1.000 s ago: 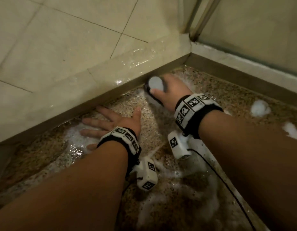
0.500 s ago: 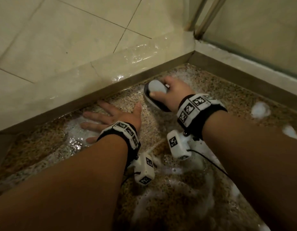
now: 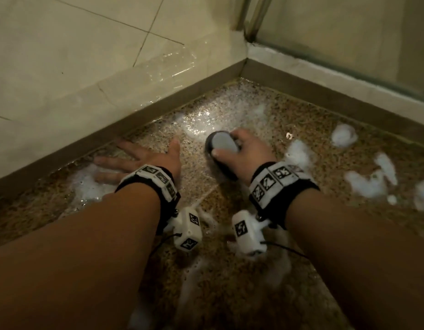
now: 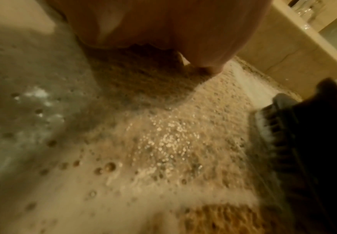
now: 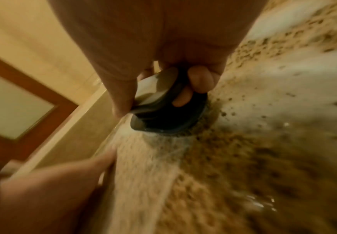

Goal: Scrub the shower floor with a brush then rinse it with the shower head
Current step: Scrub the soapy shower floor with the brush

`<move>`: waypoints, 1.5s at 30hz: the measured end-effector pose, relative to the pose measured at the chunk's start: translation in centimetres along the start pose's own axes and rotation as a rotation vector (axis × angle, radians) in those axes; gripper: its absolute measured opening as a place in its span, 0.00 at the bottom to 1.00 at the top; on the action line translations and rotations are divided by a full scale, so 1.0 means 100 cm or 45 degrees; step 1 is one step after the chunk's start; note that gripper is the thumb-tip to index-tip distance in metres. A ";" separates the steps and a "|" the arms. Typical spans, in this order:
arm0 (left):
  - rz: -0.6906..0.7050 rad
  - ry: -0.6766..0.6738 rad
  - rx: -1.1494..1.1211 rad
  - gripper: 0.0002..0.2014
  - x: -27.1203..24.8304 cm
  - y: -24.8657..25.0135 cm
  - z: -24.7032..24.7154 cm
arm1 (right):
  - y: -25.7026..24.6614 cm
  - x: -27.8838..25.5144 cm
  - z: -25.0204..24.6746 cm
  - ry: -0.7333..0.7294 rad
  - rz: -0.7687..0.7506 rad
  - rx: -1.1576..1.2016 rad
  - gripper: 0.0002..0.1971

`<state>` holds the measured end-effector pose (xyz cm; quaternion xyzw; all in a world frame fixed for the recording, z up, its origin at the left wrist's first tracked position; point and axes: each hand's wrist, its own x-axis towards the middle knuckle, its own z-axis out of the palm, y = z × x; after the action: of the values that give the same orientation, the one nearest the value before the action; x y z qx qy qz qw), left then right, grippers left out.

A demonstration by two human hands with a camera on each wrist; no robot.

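A dark oval scrub brush with a grey top [image 3: 221, 148] is gripped by the right hand [image 3: 248, 154] on the soapy speckled-stone shower floor [image 3: 313, 234]; the left hand [image 3: 144, 160] is spread flat, fingers straight.

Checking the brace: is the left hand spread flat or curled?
Spread flat: the left hand rests palm-down, fingers straight, on the wet floor.

brush [image 3: 221, 148]: grey top, black body | floor [image 3: 301, 270]: brown speckled | foam [image 3: 363, 184]: white | wall [image 3: 63, 55]: cream

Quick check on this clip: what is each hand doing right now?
Left hand: open, fingers spread flat on the wet speckled stone shower floor.
Right hand: grips the dark oval scrub brush with the grey top, bristles down on the floor.
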<state>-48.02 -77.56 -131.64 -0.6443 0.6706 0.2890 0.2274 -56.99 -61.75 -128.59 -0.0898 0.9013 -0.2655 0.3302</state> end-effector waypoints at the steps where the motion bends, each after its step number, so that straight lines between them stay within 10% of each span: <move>1: -0.002 0.003 0.001 0.65 0.000 0.000 -0.001 | 0.003 -0.003 0.003 -0.060 -0.037 -0.055 0.23; 8: 0.008 0.057 0.021 0.66 -0.001 0.000 0.001 | 0.060 0.012 -0.074 0.465 0.441 0.150 0.33; 16: 0.062 0.080 0.003 0.64 -0.009 -0.005 0.001 | 0.028 -0.022 0.009 -0.012 -0.071 -0.081 0.21; 23: 0.104 0.147 -0.072 0.63 -0.012 -0.006 0.007 | 0.043 -0.001 -0.051 0.372 0.341 0.117 0.25; 28: 0.115 0.023 -0.051 0.59 -0.022 -0.010 -0.009 | 0.020 -0.016 0.012 -0.017 -0.062 -0.138 0.24; 35: 0.236 -0.023 -0.127 0.56 -0.007 -0.047 -0.012 | 0.006 0.022 -0.018 0.280 0.079 0.166 0.26; 41: -0.001 0.023 -0.083 0.72 0.008 -0.072 -0.040 | -0.038 0.042 0.010 0.266 0.025 0.073 0.27; 45: -0.059 -0.044 0.099 0.78 0.020 -0.082 -0.048 | -0.070 0.032 0.043 -0.092 -0.436 -0.327 0.31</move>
<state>-39.70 -82.35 -130.23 -0.6453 0.6621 0.2685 0.2703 -56.81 -70.54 -129.35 -0.2923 0.8870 -0.1973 0.2982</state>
